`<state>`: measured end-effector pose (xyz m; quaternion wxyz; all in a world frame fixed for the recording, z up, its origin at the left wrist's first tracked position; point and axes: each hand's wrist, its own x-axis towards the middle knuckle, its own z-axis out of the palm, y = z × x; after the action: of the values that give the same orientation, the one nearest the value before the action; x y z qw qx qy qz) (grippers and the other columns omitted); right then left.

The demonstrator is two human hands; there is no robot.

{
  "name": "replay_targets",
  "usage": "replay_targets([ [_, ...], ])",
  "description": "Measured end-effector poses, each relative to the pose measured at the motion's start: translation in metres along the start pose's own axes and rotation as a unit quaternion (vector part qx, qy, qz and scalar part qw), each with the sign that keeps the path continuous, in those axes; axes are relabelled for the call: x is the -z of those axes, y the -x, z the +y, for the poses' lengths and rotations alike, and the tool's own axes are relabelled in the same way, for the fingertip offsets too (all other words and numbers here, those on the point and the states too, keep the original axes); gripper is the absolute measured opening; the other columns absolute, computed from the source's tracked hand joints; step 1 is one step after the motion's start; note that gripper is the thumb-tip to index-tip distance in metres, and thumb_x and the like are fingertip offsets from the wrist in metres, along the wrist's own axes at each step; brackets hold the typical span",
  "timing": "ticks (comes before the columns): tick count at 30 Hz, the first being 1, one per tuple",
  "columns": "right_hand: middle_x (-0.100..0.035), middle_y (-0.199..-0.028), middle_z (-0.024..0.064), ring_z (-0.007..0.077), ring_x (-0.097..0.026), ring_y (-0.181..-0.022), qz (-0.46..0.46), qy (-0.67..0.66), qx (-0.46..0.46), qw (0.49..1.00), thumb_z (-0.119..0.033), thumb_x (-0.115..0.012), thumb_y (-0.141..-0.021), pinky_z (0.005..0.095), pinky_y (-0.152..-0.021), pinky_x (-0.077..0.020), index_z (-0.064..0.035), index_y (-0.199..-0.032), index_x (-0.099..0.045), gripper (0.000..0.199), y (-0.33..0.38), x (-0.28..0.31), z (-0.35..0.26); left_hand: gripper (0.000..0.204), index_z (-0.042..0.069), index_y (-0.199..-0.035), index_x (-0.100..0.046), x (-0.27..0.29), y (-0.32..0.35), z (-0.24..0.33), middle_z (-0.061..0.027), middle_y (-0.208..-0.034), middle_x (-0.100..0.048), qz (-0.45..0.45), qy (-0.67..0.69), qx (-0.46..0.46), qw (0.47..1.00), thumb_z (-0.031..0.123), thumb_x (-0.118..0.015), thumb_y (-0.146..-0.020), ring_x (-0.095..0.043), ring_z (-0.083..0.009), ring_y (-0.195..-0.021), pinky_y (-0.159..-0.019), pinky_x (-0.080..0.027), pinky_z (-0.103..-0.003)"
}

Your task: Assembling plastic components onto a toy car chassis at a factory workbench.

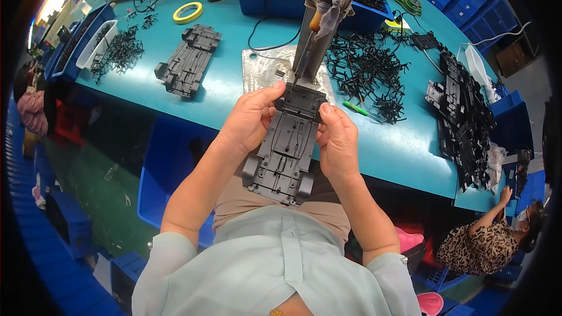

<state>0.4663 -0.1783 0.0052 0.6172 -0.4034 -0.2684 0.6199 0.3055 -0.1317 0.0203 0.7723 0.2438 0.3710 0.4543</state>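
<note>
Between my two hands is a black plastic toy-car chassis (287, 149), its far end against the tip of an upright tool (310, 47) with cloth wrapped round its upper part. My left hand (253, 114) grips the chassis by its far left edge, thumb on top. On the far right edge, my right hand (338, 140) pinches it the same way. Under the tool lies a scuffed metal plate (254, 73). A second black chassis (190, 61) rests on the teal table (228, 99), left of the plate.
Small black plastic parts (369, 70) are heaped right of the tool, beside a green-handled hand tool (357, 109). A blue bin (257, 1) of parts stands behind. Yellow tape (188, 13) lies at the back left. Stacked chassis (462, 117) fill the right side, near another person (483, 237).
</note>
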Motion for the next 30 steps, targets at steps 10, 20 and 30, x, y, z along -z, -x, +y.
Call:
replay_targets([
  [10,-0.06,-0.088,0.0008,0.0065,-0.053,-0.071,-0.027,-0.029,-0.043,0.998,-0.024,-0.058,-0.093,0.0238,-0.067,-0.0484,-0.0002,-0.103,-0.058,0.025,-0.005,-0.001,0.012,0.018,0.004,-0.095,-0.06,0.028,-0.004,-0.02,-0.0033,-0.088,-0.066,-0.013,0.054,-0.015,0.998,0.021,-0.059,-0.092,-0.06,-0.0072,-0.069,-0.058,-0.047,-0.02],
  [20,-0.061,-0.091,0.0022,0.007,-0.055,-0.075,-0.058,-0.03,-0.047,0.997,-0.024,-0.054,-0.096,0.025,-0.07,-0.0496,0.0006,-0.104,-0.058,0.026,-0.01,-0.009,0.018,0.02,0.002,-0.097,-0.06,0.032,0.007,-0.009,-0.0037,-0.087,-0.065,-0.001,0.05,-0.051,0.997,0.022,-0.058,-0.092,-0.061,-0.0081,-0.069,-0.057,-0.046,-0.02],
  [30,-0.058,-0.085,-0.001,0.0056,-0.051,-0.072,-0.064,-0.004,-0.03,0.998,-0.026,-0.055,-0.096,0.0237,-0.069,-0.0473,0.0,-0.101,-0.059,0.027,-0.01,-0.015,0.016,0.02,0.003,-0.096,-0.06,0.03,0.009,-0.004,-0.0022,-0.084,-0.065,0.03,0.052,-0.048,0.997,0.023,-0.059,-0.092,-0.057,-0.006,-0.064,-0.054,-0.042,-0.019],
])
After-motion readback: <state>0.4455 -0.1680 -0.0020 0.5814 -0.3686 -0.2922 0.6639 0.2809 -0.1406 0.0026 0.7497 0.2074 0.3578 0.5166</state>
